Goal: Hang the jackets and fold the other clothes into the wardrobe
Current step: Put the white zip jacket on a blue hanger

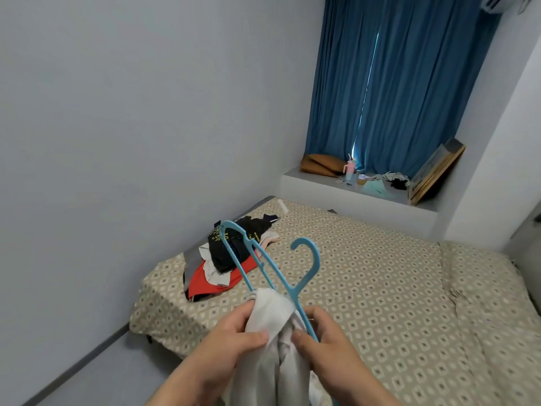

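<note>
- Blue hanger [305, 277], one arm inside the white garment [272, 312], above the bed [380, 288].
- Left hand [231, 338] pinches the cloth; right hand [328, 344] grips cloth and hanger.
- Best to slide the collar evenly towards the hook.

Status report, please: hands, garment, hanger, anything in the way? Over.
Left hand grips pale garment. Right hand pinches blue hanger against it. Clothes pile on bed, wardrobe out of view.
</note>
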The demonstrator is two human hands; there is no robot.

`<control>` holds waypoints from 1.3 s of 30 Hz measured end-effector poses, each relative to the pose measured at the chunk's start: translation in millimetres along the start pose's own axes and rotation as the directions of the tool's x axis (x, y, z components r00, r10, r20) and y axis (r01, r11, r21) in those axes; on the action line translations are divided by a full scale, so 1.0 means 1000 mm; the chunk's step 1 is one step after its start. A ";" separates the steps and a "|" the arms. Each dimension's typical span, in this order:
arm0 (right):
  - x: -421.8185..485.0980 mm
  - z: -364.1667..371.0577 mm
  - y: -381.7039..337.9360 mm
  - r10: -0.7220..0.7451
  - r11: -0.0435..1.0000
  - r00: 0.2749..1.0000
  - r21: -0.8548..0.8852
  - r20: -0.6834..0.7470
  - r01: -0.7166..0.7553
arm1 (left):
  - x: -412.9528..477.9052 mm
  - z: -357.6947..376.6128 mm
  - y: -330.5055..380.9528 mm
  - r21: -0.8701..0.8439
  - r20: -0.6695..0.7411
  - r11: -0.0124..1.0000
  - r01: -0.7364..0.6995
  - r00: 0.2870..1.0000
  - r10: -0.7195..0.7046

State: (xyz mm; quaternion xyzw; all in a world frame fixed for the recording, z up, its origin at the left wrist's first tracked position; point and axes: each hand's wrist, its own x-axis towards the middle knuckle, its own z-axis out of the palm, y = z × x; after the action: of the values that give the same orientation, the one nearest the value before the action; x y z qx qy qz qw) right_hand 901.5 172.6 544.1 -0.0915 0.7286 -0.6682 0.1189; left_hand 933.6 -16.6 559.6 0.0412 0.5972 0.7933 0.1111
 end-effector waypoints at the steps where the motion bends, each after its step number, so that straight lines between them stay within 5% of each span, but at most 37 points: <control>1: 0.001 -0.008 0.001 -0.009 1.000 1.000 -0.015 -0.029 0.008 | -0.001 -0.005 0.001 0.085 -0.001 0.996 0.015 1.000 -0.015; 7: -0.004 -0.079 -0.007 0.018 1.000 0.999 0.002 -0.029 -0.018 | 0.004 -0.073 0.006 0.414 -0.259 0.895 0.166 0.964 -0.059; 13: -0.011 -0.127 -0.028 0.080 0.997 0.978 -0.030 0.191 -0.075 | 0.029 -0.121 0.019 0.182 -0.440 0.954 0.237 0.887 -0.136; 16: -0.012 -0.132 -0.040 0.106 0.977 0.957 -0.209 0.271 -0.049 | 0.040 -0.128 0.038 0.407 -0.427 0.886 0.222 0.904 -0.030; 18: -0.013 -0.129 -0.044 0.130 0.935 0.943 -0.356 0.308 -0.013 | 0.045 -0.125 0.050 0.698 -0.356 0.685 0.211 0.932 0.075; 20: -0.013 -0.124 -0.044 0.154 0.892 0.941 -0.452 0.302 -0.001 | 0.050 -0.114 0.060 0.942 -0.282 0.229 0.245 0.948 0.145; 21: -0.012 -0.120 -0.043 0.160 0.877 0.941 -0.481 0.298 0.003 | 0.051 -0.107 0.065 0.959 -0.277 -0.002 0.282 0.944 0.182; 23: -0.012 -0.114 -0.042 0.157 0.851 0.942 -0.525 0.298 0.024 | 0.055 -0.093 0.075 0.929 -0.279 -0.162 0.333 0.917 0.284; 26: -0.012 -0.109 -0.044 0.137 0.838 0.946 -0.543 0.294 0.048 | 0.062 -0.080 0.088 0.921 -0.319 -0.098 0.378 0.872 0.371; 29: -0.013 -0.106 -0.047 0.111 0.861 0.947 -0.505 0.300 0.059 | 0.065 -0.067 0.084 0.923 -0.373 0.015 0.385 0.884 0.283; 34: -0.014 -0.106 -0.054 0.077 0.918 0.944 -0.392 0.321 0.059 | 0.070 -0.029 0.069 0.804 -0.413 0.545 0.237 0.882 0.227; 39: -0.026 -0.120 -0.066 0.040 0.928 0.928 -0.357 0.369 0.103 | 0.063 -0.010 0.069 0.846 -0.278 0.532 0.023 0.871 0.405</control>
State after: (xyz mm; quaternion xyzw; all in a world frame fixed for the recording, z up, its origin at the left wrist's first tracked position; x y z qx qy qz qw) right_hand 888.8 288.5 620.3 -0.2485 0.8042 -0.4914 0.2238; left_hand 861.7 -30.1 618.0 -0.0257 0.8984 0.4116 -0.1511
